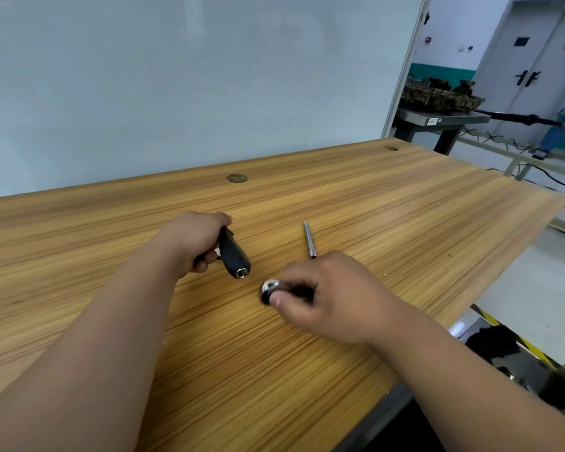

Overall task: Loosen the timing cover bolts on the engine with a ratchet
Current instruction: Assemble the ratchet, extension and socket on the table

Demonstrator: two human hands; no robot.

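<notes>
Currently the left hand (190, 243) curls round a black plastic tool handle (234, 256) on the wooden desk (405, 207). Just right of it, the right hand (327, 295) pinches a round chrome piece (269, 290), blurred, possibly the ratchet head.

Scene lit brightly and evenly by diffuse light. Only faint, soft shadows cast on wooden table (388, 203) beneath left hand (190, 243) and right hand (330, 295). Motion blur smeared over right hand; chrome part (269, 287) pinched in it blurred too, white glare caught on its rim. Sharper rendering given to black handle (234, 254) gripped by left hand, small highlight seen at its metal end. Flat pale wash seen on white panel (177, 76). Wide-angle bending noted at edges: table's far edge bowed, door (542, 53) tilted. Distant engine (437, 94) rendered soft.
</notes>
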